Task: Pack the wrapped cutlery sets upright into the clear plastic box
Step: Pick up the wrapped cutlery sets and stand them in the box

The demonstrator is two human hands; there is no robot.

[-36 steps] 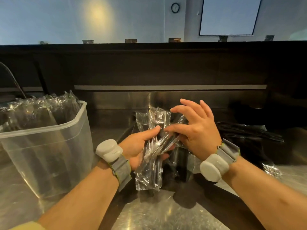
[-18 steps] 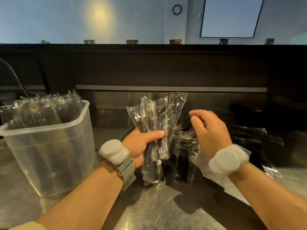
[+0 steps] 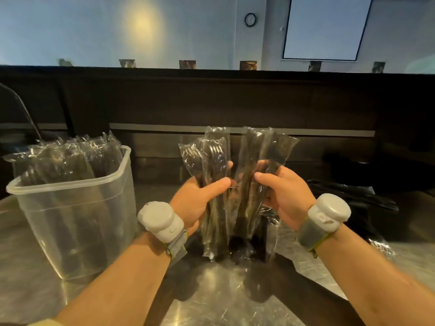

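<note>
My left hand (image 3: 200,198) grips a bunch of wrapped cutlery sets (image 3: 211,161), black forks in clear film, held upright above the steel counter. Just to its right, my right hand (image 3: 284,196) grips a second upright bunch of wrapped sets (image 3: 266,149). The two bunches almost touch. The clear plastic box (image 3: 73,208) stands at the left, an arm's width from my left hand, with several wrapped sets (image 3: 68,158) standing upright in its far part.
A pile of loose wrapped cutlery (image 3: 353,198) lies on the counter at the right, behind my right wrist. The steel counter (image 3: 211,297) stretches in front. A dark raised ledge (image 3: 211,102) runs along the back.
My right hand has picked up a bunch of sets from the pile and raised it upright beside the left bunch. My left hand has lifted its bunch a little higher.
</note>
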